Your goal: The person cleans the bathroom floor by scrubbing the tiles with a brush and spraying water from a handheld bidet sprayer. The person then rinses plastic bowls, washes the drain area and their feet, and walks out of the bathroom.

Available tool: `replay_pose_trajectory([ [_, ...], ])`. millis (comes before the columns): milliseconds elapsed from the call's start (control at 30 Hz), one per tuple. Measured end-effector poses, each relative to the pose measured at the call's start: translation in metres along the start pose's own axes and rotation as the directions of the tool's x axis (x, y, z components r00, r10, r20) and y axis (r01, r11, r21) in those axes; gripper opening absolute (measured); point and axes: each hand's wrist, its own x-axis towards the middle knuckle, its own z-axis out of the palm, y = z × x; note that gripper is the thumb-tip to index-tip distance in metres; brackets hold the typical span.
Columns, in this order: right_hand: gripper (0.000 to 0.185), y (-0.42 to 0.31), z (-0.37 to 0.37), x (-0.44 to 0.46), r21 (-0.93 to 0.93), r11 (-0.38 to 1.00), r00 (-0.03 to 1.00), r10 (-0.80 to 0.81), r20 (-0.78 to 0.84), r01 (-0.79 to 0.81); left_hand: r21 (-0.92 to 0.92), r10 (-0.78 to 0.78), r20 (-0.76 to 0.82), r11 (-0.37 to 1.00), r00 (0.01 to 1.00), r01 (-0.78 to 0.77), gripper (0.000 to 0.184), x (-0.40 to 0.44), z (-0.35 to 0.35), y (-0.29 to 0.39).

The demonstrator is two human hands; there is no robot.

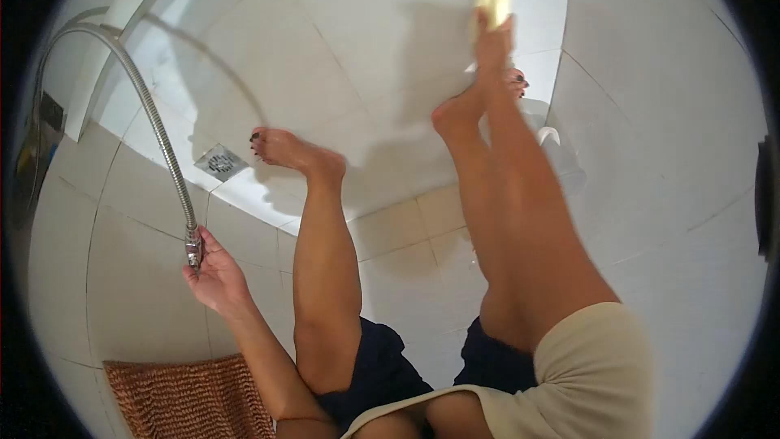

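My left hand (218, 276) is closed around the metal fitting of a flexible shower hose (154, 110), which arcs up and away to the left. My right hand (492, 36) reaches far forward, past my right foot (459, 110). In it is a pale yellow, oval thing (494, 2) with a dark red patch at its far end, smeared by motion; whether it is a sponge or a brush I cannot tell. It is over the light tiles close to the wall's base, and contact with them cannot be made out.
A square metal floor drain (220, 163) lies beside my left foot (296, 153). Near my right foot is a whitish, see-through container (561, 158). A brown woven mat (187, 394) lies at the lower left. Something black (764, 199) stands at the right edge.
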Motion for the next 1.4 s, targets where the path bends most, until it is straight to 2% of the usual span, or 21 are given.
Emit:
replay_pose_trajectory([
  [67,0.032,-0.038,0.05,-0.092,-0.364,0.928,0.967,0.159,0.201,-0.077,0.027,0.033,-0.042,0.999,0.999,-0.032,0.052,-0.007,0.01,-0.003],
  [133,0.019,-0.049,0.084,-0.177,-0.313,0.929,0.88,-0.026,0.475,0.196,0.033,0.057,-0.07,0.998,0.996,-0.055,0.052,-0.002,0.014,-0.007],
  [233,0.029,-0.076,0.107,-0.253,0.001,0.845,0.5,-0.317,0.806,0.535,0.014,0.004,-0.01,1.0,1.0,-0.003,0.052,-0.003,0.017,-0.005],
  [267,0.029,-0.084,0.111,-0.248,0.021,0.844,0.495,-0.334,0.802,0.536,0.072,0.072,-0.045,0.995,0.996,-0.068,0.052,-0.008,0.023,-0.011],
  [333,0.033,-0.102,0.103,-0.209,-0.103,0.965,0.847,-0.156,0.508,0.24,0.114,0.152,-0.082,0.983,0.985,-0.142,0.052,-0.014,0.024,-0.015],
  [367,0.039,-0.104,0.103,-0.174,-0.177,0.968,0.97,-0.141,0.196,0.176,0.107,0.133,-0.068,0.986,0.989,-0.125,0.051,-0.015,0.022,-0.015],
  [400,0.042,-0.115,0.087,-0.125,-0.127,0.986,0.983,0.125,0.137,-0.108,0.1,0.111,-0.055,0.989,0.992,-0.105,0.049,-0.016,0.02,-0.014],
  [433,0.039,-0.113,0.075,-0.073,0.024,0.999,0.999,-0.042,-0.001,0.042,0.083,0.113,-0.056,0.991,0.992,-0.109,0.049,-0.015,0.018,-0.014],
  [467,0.037,-0.122,0.066,-0.035,0.051,0.999,1.0,0.019,-0.01,-0.019,0.105,0.129,-0.074,0.987,0.989,-0.121,0.048,-0.014,0.016,-0.015],
  [533,0.04,-0.133,0.08,0.007,0.02,1.0,1.0,0.012,-0.015,-0.012,0.13,0.149,-0.118,0.982,0.982,-0.134,0.046,-0.013,0.011,-0.015],
  [633,0.036,-0.16,0.145,-0.047,-0.238,0.955,0.933,-0.086,0.348,0.177,0.084,0.157,-0.081,0.985,0.984,-0.15,0.046,-0.01,0.006,-0.015],
  [700,0.025,-0.141,0.193,-0.13,-0.211,0.755,0.747,-0.49,0.449,0.621,0.023,0.071,0.111,0.997,0.991,-0.074,0.047,-0.016,0.003,-0.015],
  [800,0.041,-0.163,0.198,-0.186,0.159,0.748,0.328,-0.458,0.826,0.645,0.045,0.1,0.019,0.994,0.995,-0.101,0.05,-0.017,0.011,-0.018],
  [867,0.041,-0.153,0.196,-0.179,0.063,0.889,0.568,-0.343,0.748,0.454,0.013,0.138,0.029,0.99,0.99,-0.139,0.047,-0.02,0.013,-0.022],
  [933,0.028,-0.124,0.181,-0.111,-0.22,0.912,0.895,-0.251,0.369,0.347,-0.042,0.154,0.041,0.987,0.987,-0.152,0.045,-0.021,0.017,-0.031],
  [1000,0.044,-0.177,0.126,-0.039,-0.002,0.998,0.984,-0.063,0.168,0.064,-0.108,0.108,-0.031,0.988,0.994,-0.111,0.046,-0.022,0.022,-0.031],
  [1033,0.05,-0.148,0.12,0.012,-0.193,0.967,0.984,-0.152,0.097,0.168,-0.129,0.109,-0.038,0.985,0.993,-0.114,0.046,-0.024,0.023,-0.028],
  [1100,0.053,-0.159,0.128,0.051,0.015,0.988,0.987,-0.151,0.059,0.151,-0.007,0.138,0.015,0.99,0.99,-0.138,0.046,-0.027,0.031,-0.027],
  [1167,0.054,-0.166,0.164,0.048,-0.252,0.938,0.972,-0.227,0.065,0.236,-0.043,0.172,-0.004,0.984,0.985,-0.172,0.046,-0.027,0.037,-0.028],
  [1233,0.056,-0.183,0.185,0.002,-0.323,0.901,0.944,-0.215,0.249,0.291,-0.075,0.209,-0.006,0.975,0.978,-0.209,0.046,-0.03,0.045,-0.024],
  [1400,0.04,-0.258,0.269,-0.121,-0.134,0.6,0.514,-0.524,0.679,0.788,0.092,0.302,-0.011,0.95,0.953,-0.3,0.046,-0.035,0.049,-0.017],
])
